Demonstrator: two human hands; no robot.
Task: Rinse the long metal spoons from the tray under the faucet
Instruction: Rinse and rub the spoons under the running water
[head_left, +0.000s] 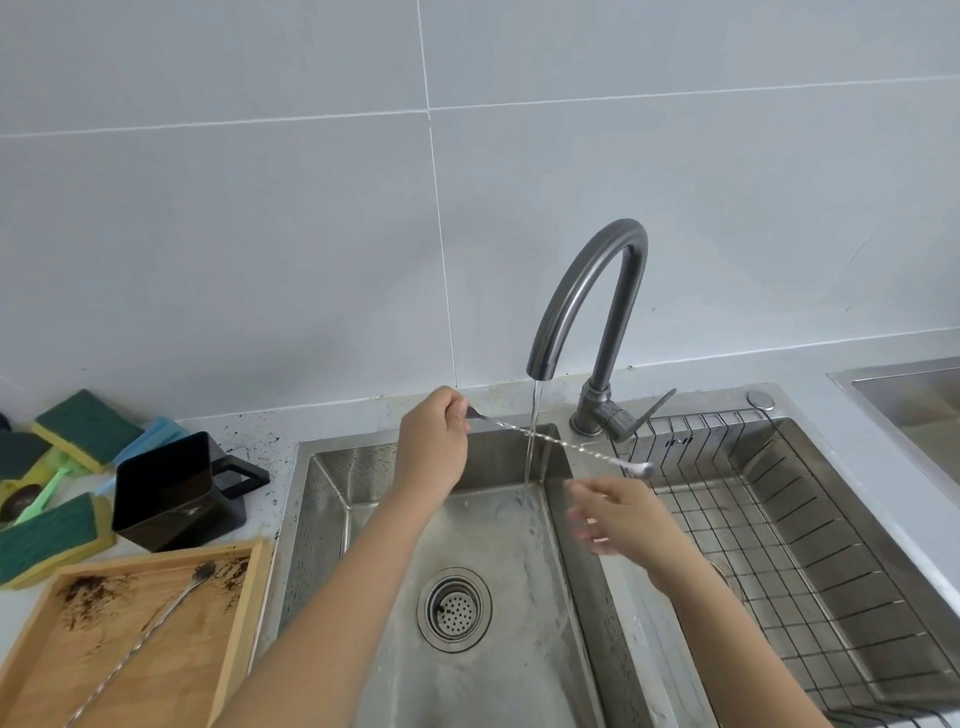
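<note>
- Rightward from the left grip (434, 441) a spoon (561, 443) is running, its long axis lying nearly level and dropping slightly toward its bowl end, which is sitting just above the right hand (621, 514).
- That left grip is pinching the spoon by its far handle end between fingers and thumb, so almost the whole shaft is hanging out to the right of the hold.
- Water from the faucet (587, 301) is crossing the twisted shaft roughly midway between the grip and the bowl, so the bowl itself is lying to the right of the stream, not in it.
- The right hand is loose and holding nothing, fingers spread and blurred, just below the bowl end and apart from it as far as I can tell.
- In my judgement the next move is turning on that offset: sliding the spoon leftward along its own axis would be bringing the bowl under the water, and the right hand is nearer for rubbing it.
- Well to the lower left of the grip, a second spoon (150, 623) is lying on the diagonal in the tray (244, 613) on the desk (260, 441), among dark grounds, not yet rinsed.
</note>
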